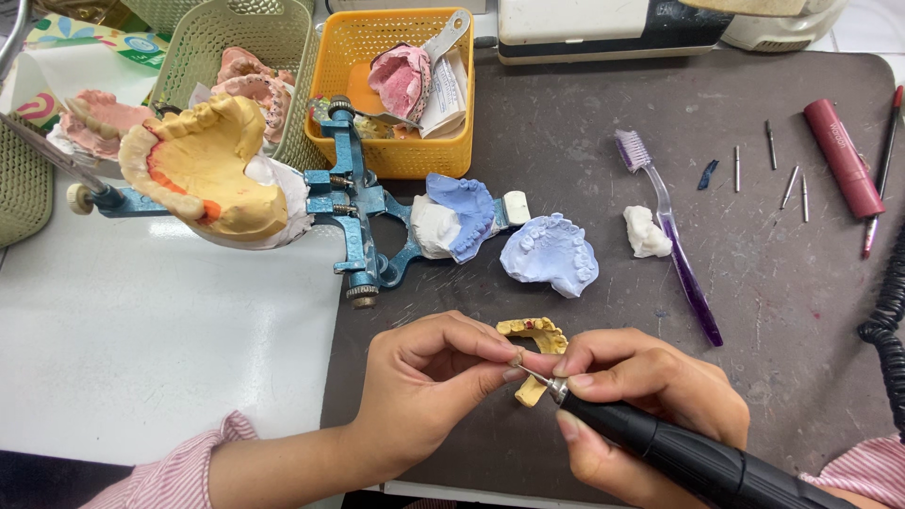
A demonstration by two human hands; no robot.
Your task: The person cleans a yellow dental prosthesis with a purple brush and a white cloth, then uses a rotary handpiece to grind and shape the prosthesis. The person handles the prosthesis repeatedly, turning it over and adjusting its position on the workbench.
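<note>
Two hands at work: I see both low in the view, at about 6 o'clock, meeting over the dark mat [603, 170] that covers the surface.
Left hand [429, 377]: fingers pinched shut on the small yellow dental cast [534, 332], thumb and forefinger bracing it so it holds steady against the tool.
Right hand [641, 386]: wrapped closed round the black rotary handpiece [688, 452], gripped near the nose like a pen, I judge for fine control.
Bur tip [533, 375]: touching or just beside the cast; I cannot tell which.
Cast's place: lifted just off the mat between both hands, tilted toward me.
Blue articulator [363, 221]: at 11 o'clock, carrying a large yellow model [203, 165].
Blue casts [550, 254]: at 12 o'clock, near the hands.
Toothbrush [669, 236]: at 1 o'clock, beside a white lump [645, 232].
Spare burs [787, 184]: at 2 o'clock, laid out apart, near a red tube [842, 158].
Orange basket [396, 90]: far edge, holding trays.
</note>
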